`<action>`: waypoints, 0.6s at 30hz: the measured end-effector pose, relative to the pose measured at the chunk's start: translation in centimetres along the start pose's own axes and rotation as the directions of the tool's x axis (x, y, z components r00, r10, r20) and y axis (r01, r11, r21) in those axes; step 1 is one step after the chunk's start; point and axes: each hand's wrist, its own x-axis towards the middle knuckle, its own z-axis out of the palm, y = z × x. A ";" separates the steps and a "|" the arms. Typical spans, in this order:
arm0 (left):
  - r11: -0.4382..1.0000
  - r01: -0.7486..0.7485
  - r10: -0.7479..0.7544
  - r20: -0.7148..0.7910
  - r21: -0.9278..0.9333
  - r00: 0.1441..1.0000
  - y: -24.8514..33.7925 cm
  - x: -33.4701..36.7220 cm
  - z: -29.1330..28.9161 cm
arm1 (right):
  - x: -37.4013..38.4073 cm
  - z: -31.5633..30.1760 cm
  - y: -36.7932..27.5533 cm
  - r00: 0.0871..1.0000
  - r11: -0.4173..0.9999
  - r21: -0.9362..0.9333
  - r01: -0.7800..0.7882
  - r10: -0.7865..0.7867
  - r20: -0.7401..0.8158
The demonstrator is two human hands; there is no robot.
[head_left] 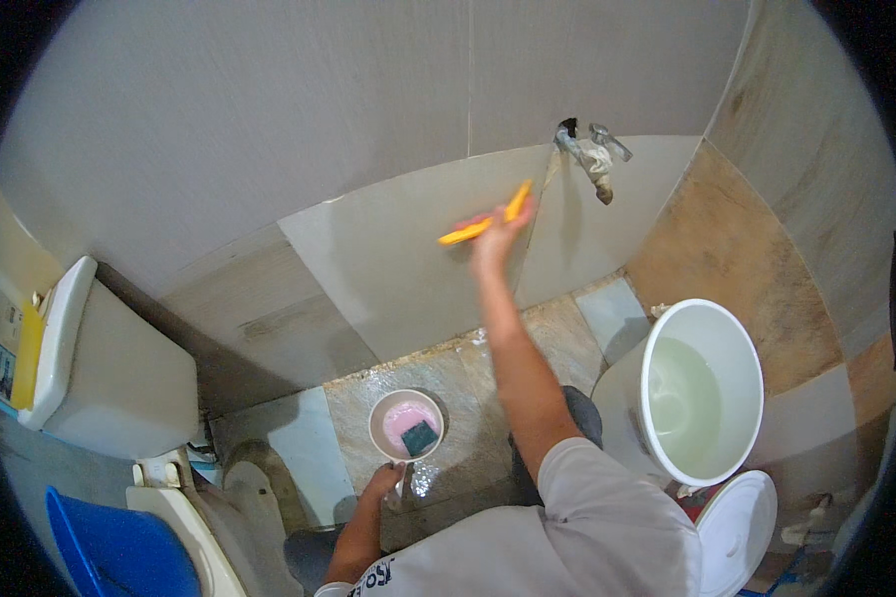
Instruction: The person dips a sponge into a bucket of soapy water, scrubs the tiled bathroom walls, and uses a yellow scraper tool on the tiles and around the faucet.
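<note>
My right hand (498, 242) is stretched out to the tiled wall, its fingers closed round a yellow-orange scrub brush (458, 236). The brush is at the light tile, left of and below the tap; its bristles are mostly hidden. Low over the floor, my left hand (382, 482) grips the handle of a pale dipper (375, 426). Pinkish, foamy liquid (400, 415) lies inside the dipper. A dark green scouring pad (419, 438) rests in it on the near right side.
A metal tap (589, 159) juts from the wall. On the right stand a white bucket (649, 398) of cloudy water and a white round lid (742, 532). At left are a toilet tank (129, 358), a toilet seat (184, 532) and a blue tub (129, 547). Wet patches shine on the floor tiles.
</note>
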 end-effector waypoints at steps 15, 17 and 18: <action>0.999 0.004 -0.012 0.220 0.035 0.975 -4.0 0.3 -0.1 | -9.3 -3.3 12.1 0.954 0.969 -0.215 0.123 -0.056 0.295; 0.993 0.023 -0.059 0.336 0.112 0.940 -2.5 0.0 -1.1 | -8.4 -4.8 13.6 0.954 0.941 -0.278 0.195 -0.115 0.278; 0.985 0.086 -0.142 0.418 0.150 0.897 -3.1 -1.8 -2.0 | -8.2 -4.3 11.3 0.972 0.988 -0.158 0.006 0.032 0.235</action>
